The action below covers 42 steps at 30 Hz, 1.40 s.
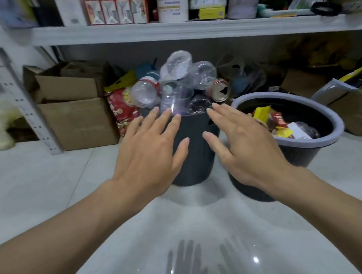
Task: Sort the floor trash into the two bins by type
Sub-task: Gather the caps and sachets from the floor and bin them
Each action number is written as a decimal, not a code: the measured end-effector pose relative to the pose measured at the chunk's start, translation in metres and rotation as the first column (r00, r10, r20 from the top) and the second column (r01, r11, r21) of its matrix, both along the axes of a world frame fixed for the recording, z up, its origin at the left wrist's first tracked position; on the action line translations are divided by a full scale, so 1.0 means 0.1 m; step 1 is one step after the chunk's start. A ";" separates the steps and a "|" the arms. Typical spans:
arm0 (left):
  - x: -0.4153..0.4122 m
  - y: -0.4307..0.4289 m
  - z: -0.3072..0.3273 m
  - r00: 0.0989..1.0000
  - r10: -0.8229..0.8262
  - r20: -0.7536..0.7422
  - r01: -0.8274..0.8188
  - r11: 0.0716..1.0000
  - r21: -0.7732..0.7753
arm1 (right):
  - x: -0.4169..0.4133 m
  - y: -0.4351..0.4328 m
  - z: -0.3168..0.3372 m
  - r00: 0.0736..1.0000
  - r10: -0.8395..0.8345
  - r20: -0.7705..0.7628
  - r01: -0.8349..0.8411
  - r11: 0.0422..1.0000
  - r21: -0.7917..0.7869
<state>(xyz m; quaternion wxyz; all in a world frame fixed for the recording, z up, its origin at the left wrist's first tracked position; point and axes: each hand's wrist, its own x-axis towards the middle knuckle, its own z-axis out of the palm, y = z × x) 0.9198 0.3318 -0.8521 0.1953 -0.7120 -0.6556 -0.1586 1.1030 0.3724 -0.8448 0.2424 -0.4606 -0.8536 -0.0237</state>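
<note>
A white metal shelf (165, 31) runs across the far side, loaded with cartons and packets. Cardboard boxes (74, 122) are pushed under it on the left, out of the walking space. The glossy pale floor (47, 182) fills the near half and mirrors both hands.

On the right stands the wide bin (337, 121) with a grey rim. Just left of it, at the centre, stands the narrow dark bin (197, 153). The two stand close together, probably so that either is an easy reach from one crouching spot.

The left hand (152, 148) and the right hand (242, 144) are both spread flat, palms down, fingers straight and apart, holding nothing. They hover in front of the narrow bin, one to each side of its near rim. The pose suggests steadying or pressing down the heap. I cannot tell whether the fingertips touch it.

That heap is clear plastic bottles (179, 64), stacked well above the rim, with a crushed drink can (219, 90) wedged at the right edge. It is loose and top-heavy, so a nudge could spill it.

The yellow and red wrappers (271, 121) lie low inside the wide bin. All the trash in view is in the bins, hard containers in one and soft packaging in the other, so the sorting looks nearly finished.
</note>
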 end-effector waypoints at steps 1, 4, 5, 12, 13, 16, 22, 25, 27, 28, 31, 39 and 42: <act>-0.18 -0.13 -0.03 1.000 0.025 0.001 -0.025 1.000 -0.008 | -0.19 -0.09 -0.02 0.999 0.029 0.019 -0.029 1.000 0.000; -0.49 -0.36 -0.09 0.998 0.064 -0.014 -0.065 0.997 -0.042 | -0.55 -0.26 -0.07 0.995 0.070 0.065 -0.067 0.997 -0.042; -0.63 -0.46 -0.13 0.997 0.080 -0.022 -0.081 0.995 -0.062 | -0.71 -0.33 -0.10 0.993 0.089 0.077 -0.084 0.995 -0.061; -1.47 -1.12 -0.42 0.991 0.134 -0.026 -0.136 0.975 -0.174 | -1.63 -0.91 -0.48 0.977 0.169 0.126 -0.144 0.971 -0.189; -1.58 -1.22 -0.48 0.990 0.143 -0.013 -0.142 0.971 -0.191 | -1.74 -0.99 -0.54 0.975 0.177 0.134 -0.146 0.966 -0.212; -1.84 -1.46 -0.70 0.986 0.165 0.007 -0.158 0.958 -0.240 | -2.02 -1.16 -0.70 0.969 0.185 0.164 -0.138 0.956 -0.259; -2.21 -1.74 -0.97 0.981 0.191 0.045 -0.168 0.937 -0.305 | -2.41 -1.40 -0.92 0.964 0.183 0.191 -0.113 0.937 -0.330; -2.30 -1.89 -1.15 0.978 0.193 0.082 -0.154 0.926 -0.346 | -2.54 -1.55 -1.07 0.958 0.191 0.212 -0.104 0.926 -0.364; -2.34 -2.01 -1.29 0.973 0.209 0.099 -0.156 0.909 -0.387 | -2.59 -1.63 -1.18 0.959 0.184 0.215 -0.088 0.916 -0.391; -2.35 -2.07 -1.36 0.971 0.214 0.103 -0.154 0.898 -0.413 | -2.62 -1.68 -1.24 0.958 0.184 0.218 -0.083 0.911 -0.404; -2.42 -2.24 -1.54 0.972 0.217 0.088 -0.146 0.853 -0.501 | -2.68 -1.83 -1.43 0.949 0.207 0.237 -0.080 0.887 -0.455; -2.56 -2.65 -1.84 0.983 0.185 0.019 -0.132 0.768 -0.626 | -2.71 -2.21 -1.85 0.893 0.317 0.320 -0.089 0.820 -0.565; -2.61 -2.79 -1.91 0.985 0.171 0.007 -0.124 0.738 -0.663 | -2.68 -2.38 -1.99 0.885 0.338 0.322 -0.071 0.779 -0.623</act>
